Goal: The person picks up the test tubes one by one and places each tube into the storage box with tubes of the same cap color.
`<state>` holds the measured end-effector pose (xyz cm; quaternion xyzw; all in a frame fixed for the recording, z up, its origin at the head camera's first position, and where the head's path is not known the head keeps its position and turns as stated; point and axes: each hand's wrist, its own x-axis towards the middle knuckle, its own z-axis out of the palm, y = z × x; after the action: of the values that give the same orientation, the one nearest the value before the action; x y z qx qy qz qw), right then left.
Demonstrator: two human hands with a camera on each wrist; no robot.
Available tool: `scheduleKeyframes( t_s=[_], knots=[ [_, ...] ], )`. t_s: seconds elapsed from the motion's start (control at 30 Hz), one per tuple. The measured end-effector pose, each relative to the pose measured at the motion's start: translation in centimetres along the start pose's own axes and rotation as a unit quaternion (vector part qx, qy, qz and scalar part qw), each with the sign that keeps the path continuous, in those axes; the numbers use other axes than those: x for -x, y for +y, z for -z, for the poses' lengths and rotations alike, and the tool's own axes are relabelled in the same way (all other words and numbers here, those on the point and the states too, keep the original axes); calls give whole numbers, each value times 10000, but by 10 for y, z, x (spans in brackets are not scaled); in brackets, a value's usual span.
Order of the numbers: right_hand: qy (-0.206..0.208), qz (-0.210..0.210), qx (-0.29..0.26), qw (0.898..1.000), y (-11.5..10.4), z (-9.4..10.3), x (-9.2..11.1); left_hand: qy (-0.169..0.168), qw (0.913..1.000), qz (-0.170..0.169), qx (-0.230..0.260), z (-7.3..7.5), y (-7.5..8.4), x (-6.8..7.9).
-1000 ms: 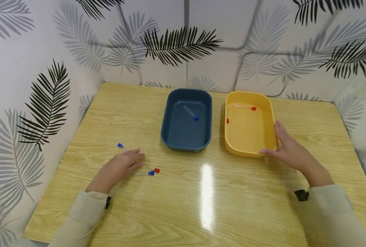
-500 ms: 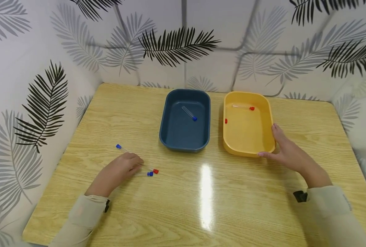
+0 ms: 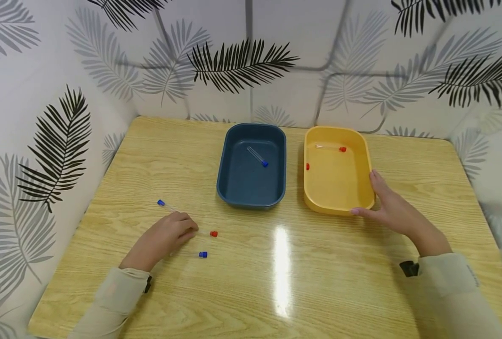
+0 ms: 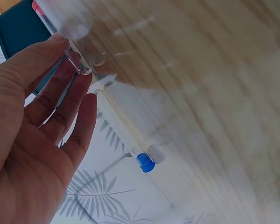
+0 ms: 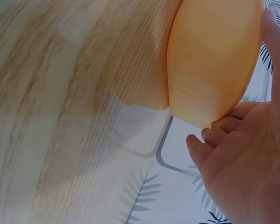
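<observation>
My left hand (image 3: pixel 164 238) pinches a clear test tube between thumb and fingers; its red cap (image 3: pixel 214 233) points right. In the left wrist view, the tube's glassy end (image 4: pixel 84 70) shows at the fingertips. Below it lies a tube with a blue cap (image 3: pixel 203 254), partly hidden by the hand. Another blue-capped tube (image 3: pixel 166 205) lies behind the hand. My right hand (image 3: pixel 397 212) holds the near right corner of a yellow bin (image 3: pixel 339 207), thumb on the front and fingers along the right side. Inside are a red-capped tube (image 3: pixel 343 149) and another red cap (image 3: pixel 308 166).
A dark blue bin (image 3: pixel 251 200) stands left of the yellow one, with one blue-capped tube (image 3: pixel 257 157) in it. The wood-patterned table (image 3: pixel 319 282) meets leaf-patterned walls (image 3: pixel 234 94) at the back and left.
The near blue-capped tube has shifted toward the table's front, away from the red-capped tube. My left fingers have closed on the red-capped tube. The right hand stays at the yellow bin.
</observation>
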<state>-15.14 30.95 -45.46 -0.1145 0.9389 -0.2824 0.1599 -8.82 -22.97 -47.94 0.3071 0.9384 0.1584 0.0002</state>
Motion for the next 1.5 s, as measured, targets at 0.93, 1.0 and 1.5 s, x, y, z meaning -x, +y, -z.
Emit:
scheduleKeyframes(
  t_s=[0.93, 1.0, 1.5],
  knots=[
    [-87, -159, -24, 9998, 0, 0, 0, 148, 9987, 352, 346, 8, 1, -8],
    [-87, -155, -20, 9998, 0, 0, 0, 184, 9983, 343, 438, 10, 3, -10],
    [-93, -121, -28, 9999, -1, 1, 0, 415, 9922, 194, 1162, 25, 28, -39]
  ],
)
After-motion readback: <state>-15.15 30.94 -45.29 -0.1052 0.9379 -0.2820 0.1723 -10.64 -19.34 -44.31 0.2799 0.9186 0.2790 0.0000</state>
